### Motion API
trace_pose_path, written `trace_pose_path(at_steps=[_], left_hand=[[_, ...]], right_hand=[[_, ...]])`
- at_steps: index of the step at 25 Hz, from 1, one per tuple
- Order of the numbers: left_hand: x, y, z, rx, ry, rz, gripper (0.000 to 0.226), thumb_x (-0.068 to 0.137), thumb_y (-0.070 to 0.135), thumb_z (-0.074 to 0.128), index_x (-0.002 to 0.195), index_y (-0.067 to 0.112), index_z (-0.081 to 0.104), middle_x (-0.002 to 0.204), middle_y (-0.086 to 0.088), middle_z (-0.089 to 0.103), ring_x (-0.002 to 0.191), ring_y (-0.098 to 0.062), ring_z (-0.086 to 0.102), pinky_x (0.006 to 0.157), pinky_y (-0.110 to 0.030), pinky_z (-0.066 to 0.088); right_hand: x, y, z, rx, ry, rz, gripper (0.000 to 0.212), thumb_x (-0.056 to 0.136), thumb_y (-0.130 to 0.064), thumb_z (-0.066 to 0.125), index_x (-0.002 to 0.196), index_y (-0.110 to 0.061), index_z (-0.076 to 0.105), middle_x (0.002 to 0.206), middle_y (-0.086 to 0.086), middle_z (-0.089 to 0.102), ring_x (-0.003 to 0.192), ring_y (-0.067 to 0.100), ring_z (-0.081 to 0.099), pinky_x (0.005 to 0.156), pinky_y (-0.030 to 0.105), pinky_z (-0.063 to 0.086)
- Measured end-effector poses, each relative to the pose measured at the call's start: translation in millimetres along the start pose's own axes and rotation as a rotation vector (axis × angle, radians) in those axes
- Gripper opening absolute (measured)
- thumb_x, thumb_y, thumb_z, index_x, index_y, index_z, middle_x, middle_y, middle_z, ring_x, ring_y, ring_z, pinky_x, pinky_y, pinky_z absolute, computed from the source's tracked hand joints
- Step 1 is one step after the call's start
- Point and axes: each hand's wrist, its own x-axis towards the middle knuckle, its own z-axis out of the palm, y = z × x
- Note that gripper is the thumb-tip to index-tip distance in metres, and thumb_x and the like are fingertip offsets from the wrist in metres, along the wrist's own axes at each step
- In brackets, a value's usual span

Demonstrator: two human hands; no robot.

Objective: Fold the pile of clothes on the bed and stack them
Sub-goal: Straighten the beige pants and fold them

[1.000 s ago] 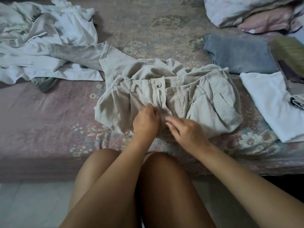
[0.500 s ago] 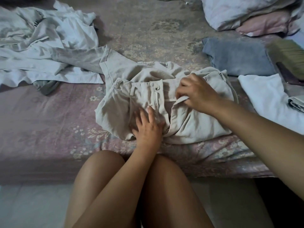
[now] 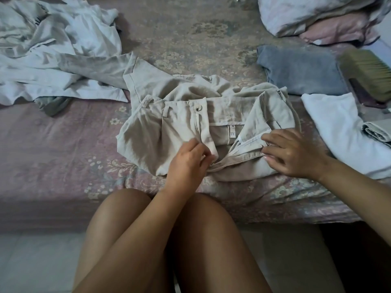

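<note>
Bed (image 3: pixel 63 157) w/ faded pink floral sheet, soft woven cotton look; pale tiled floor below its near edge. Beige trousers (image 3: pixel 152 132) lie crumpled at bed centre, front up — light, linen-like weave, fly open, one round button (image 3: pixel 198 107) on the waistband. White inner label (image 3: pixel 232 134) reads "JY". Left hand (image 3: pixel 187 166) pinches the left fly edge, thumb and fingers closed on the cloth. Right hand (image 3: pixel 294 154) has curled fingers gripping the right waistband flap, turned out so its white lining shows. Unfolded pile (image 3: pixel 53 49) of white and grey garments at far left, wrinkled, touching a trouser leg. At right, folded items: grey-blue rectangle (image 3: pixel 302 70), white rectangle (image 3: pixel 340 132), and just beside them a brush (image 3: pixel 366 72) w/ olive bristles. Pillows (image 3: pixel 317 15) at top right, white over pink.
</note>
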Motion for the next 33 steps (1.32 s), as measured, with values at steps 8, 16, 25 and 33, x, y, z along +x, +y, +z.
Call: trace_pose_path(at_steps=[8,16,25,33], left_hand=[[-7,-13,18,-0.047,-0.132,-0.105,0.026,0.066,0.017,0.079,0.088,0.004,0.073,0.085,-0.013,0.056,0.078,-0.034,0.059,0.068,-0.041,0.054],[2,-15,21,-0.047,-0.227,-0.253,0.026,0.071,0.013,0.079,0.096,0.009,0.075,0.096,-0.015,0.057,0.096,-0.036,0.055,0.088,-0.042,0.047],[-10,-9,20,-0.020,-0.136,-0.121,0.012,0.063,0.007,0.070,0.070,0.004,0.061,0.074,-0.010,0.057,0.072,-0.033,0.056,0.061,-0.044,0.051],[-11,-7,13,-0.037,-0.068,-0.106,0.016,0.070,0.020,0.065,0.074,0.006,0.072,0.073,-0.009,0.062,0.067,-0.028,0.063,0.053,-0.037,0.054]], right_hand=[[57,-15,9,0.069,-0.127,0.077,0.021,0.062,-0.016,0.087,0.077,-0.016,0.072,0.075,-0.005,0.067,0.079,0.026,0.063,0.074,0.037,0.043],[133,-16,4,-0.061,-0.045,-0.060,0.010,0.068,-0.017,0.078,0.070,-0.015,0.068,0.068,-0.002,0.063,0.073,0.024,0.063,0.077,0.036,0.033],[145,-29,39,-0.312,-0.047,0.165,0.023,0.060,-0.015,0.076,0.077,-0.015,0.060,0.082,0.004,0.059,0.084,0.025,0.046,0.073,0.035,0.028],[97,-76,19,-0.130,0.291,0.109,0.020,0.084,-0.008,0.057,0.091,-0.021,0.070,0.108,-0.005,0.068,0.101,0.018,0.047,0.080,0.037,0.032]])
